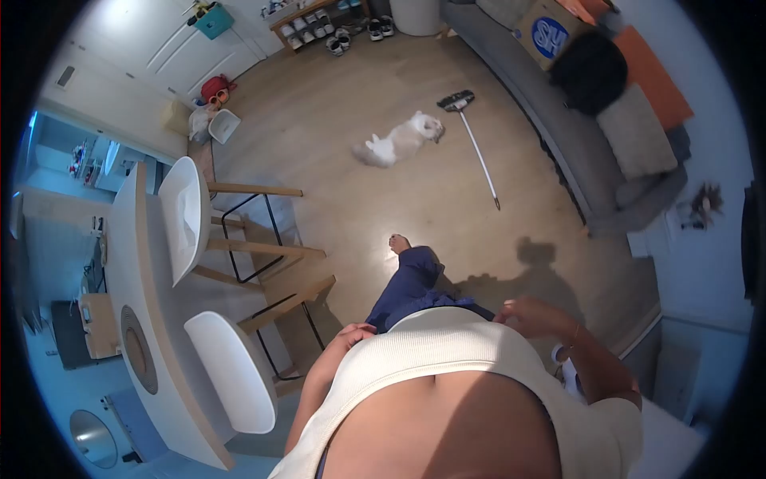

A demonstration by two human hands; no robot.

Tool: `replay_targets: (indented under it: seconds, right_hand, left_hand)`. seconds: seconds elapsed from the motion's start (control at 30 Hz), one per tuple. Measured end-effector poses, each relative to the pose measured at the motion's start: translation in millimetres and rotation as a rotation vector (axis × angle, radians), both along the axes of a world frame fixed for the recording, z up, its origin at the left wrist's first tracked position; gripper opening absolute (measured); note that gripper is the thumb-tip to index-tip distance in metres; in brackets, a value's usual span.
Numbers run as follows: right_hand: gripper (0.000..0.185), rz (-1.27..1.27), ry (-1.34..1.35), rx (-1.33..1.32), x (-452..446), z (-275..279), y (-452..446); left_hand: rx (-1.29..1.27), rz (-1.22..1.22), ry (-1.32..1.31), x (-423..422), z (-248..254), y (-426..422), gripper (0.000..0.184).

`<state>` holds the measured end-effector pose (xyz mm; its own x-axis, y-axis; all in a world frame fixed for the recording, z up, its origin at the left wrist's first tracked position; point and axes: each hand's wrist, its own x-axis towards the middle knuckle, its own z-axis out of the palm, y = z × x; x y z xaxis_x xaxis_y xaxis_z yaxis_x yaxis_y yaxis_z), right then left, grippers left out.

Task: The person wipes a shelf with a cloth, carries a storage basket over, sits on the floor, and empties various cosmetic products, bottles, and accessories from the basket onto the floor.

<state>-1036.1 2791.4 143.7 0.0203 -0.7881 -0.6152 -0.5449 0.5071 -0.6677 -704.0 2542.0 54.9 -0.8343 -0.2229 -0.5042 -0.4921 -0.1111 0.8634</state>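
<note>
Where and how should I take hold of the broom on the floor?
Probably best: grip the broom by the near half of its slim white pole, from above and the wearer's side; it lies flat, with its wide dark brush head farther away.

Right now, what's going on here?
The left hand rests at the waist against the cream top; the right hand is by the top's other side. Whether either has a grip on it is unclear. A broom lies untouched on the floor ahead, beside a furry animal.
</note>
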Motion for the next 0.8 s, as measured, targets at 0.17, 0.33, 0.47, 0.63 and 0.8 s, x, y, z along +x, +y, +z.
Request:
replay_targets:
  seconds: [0.17, 0.33, 0.47, 0.63, 0.8]
  right_hand:
    - [0.024, -0.356, -0.181, 0.056, -81.8, -19.7, -97.6]
    - [0.022, -0.677, -0.335, 0.060, -164.7, -65.3, -177.1]
    - [0.021, -0.644, -0.291, 0.375, -219.4, -56.5, -228.5]
    - [0.025, -0.589, 0.125, 0.052, -346.4, -162.9, -276.3]
    - [0.025, -0.327, 0.409, -0.224, -464.6, -159.1, -467.7]
  left_hand:
    - [0.110, 0.187, -0.250, -106.5, -12.7, -93.3, 0.020]
    - [-0.580, 0.167, -0.174, -211.8, 20.4, -206.4, 0.010]
    - [-0.441, -0.189, -0.080, -274.9, 36.8, -285.7, 0.012]
    - [-0.500, 0.197, 0.409, -409.8, 173.2, -376.2, 0.022]
    - [-0.242, -0.089, 1.162, -501.3, 270.3, -406.5, 0.023]
